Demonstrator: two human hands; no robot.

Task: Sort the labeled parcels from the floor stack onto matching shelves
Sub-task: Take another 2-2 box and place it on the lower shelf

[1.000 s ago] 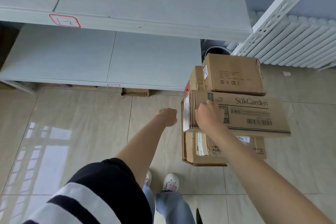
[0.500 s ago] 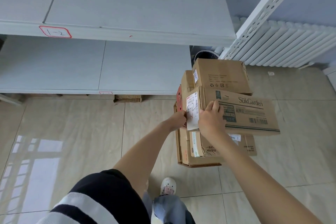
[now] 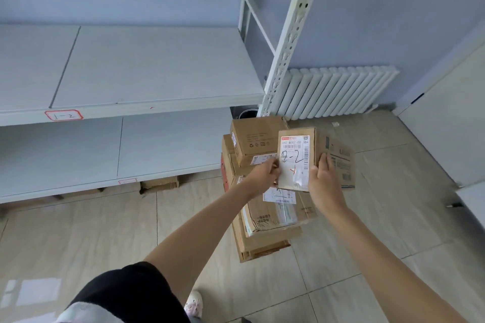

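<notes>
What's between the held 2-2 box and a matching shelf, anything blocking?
Both hands, left and right, hold the 2-2 box above the floor stack. The only readable shelf tag says 1-2, no match. No 2-2 shelf is in view, so that path can't be judged.

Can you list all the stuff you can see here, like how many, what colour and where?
held parcel: one, brown cardboard with a white label handwritten 2-2, lifted above the stack
floor stack of parcels: several, brown cardboard, on the floor right of the shelves; exact count unclear
shelves: two levels in view, pale grey, on the left
shelf tag: one, white with red border, reads 1-2, front edge of the upper shelf
radiator: one, white, against the blue wall
shelf upright: one, white, perforated
floor: beige tiles
shoe: one, white and pink, bottom edge
left hand: on the parcel's left edge
right hand: on the parcel's right side
</notes>
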